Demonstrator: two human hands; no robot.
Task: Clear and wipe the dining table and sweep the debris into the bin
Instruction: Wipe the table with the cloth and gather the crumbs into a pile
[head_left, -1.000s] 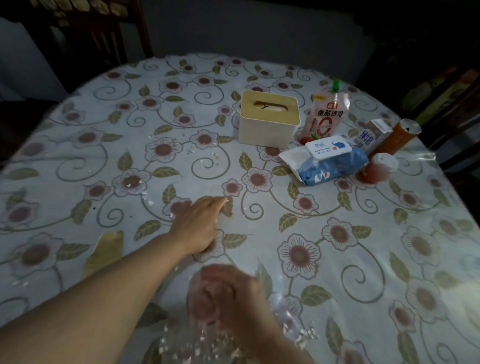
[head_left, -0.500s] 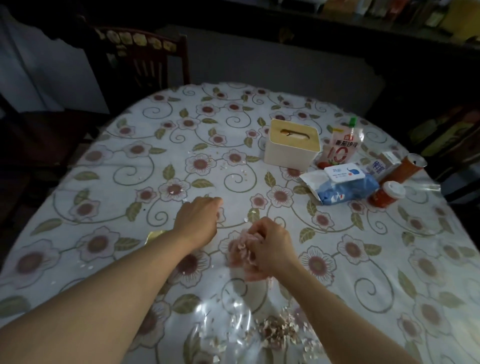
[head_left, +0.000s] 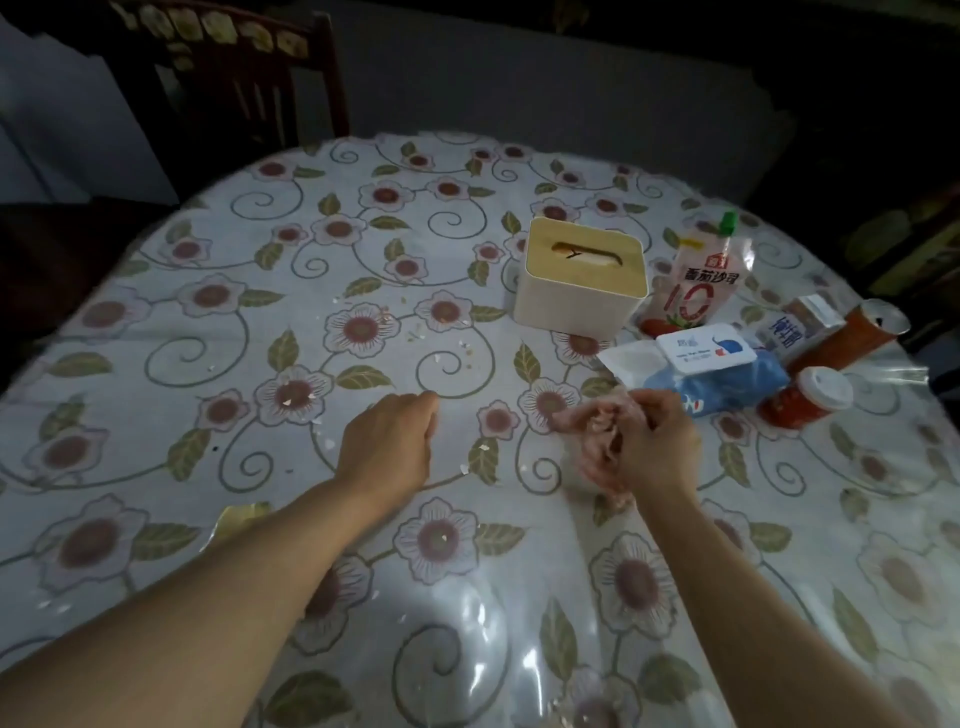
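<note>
The left hand (head_left: 387, 447) rests loosely curled and empty on the glossy floral desk (head_left: 156, 332); the right hand (head_left: 649, 447) clutches a crumpled pinkish tissue (head_left: 597, 441) above it. Pale flaky debris (head_left: 415, 332) lies scattered beyond.

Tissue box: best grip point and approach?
Take the tissue box by its two opposite side walls, fingers coming down from above. It stands upright and squarish, its near and left sides free; the sauce pouch crowds its right.

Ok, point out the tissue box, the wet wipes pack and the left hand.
tissue box (head_left: 582, 280): head view, on its tan lid.
wet wipes pack (head_left: 727, 382): head view, on its blue wrapper.
left hand (head_left: 387, 441): head view, on its back.
</note>
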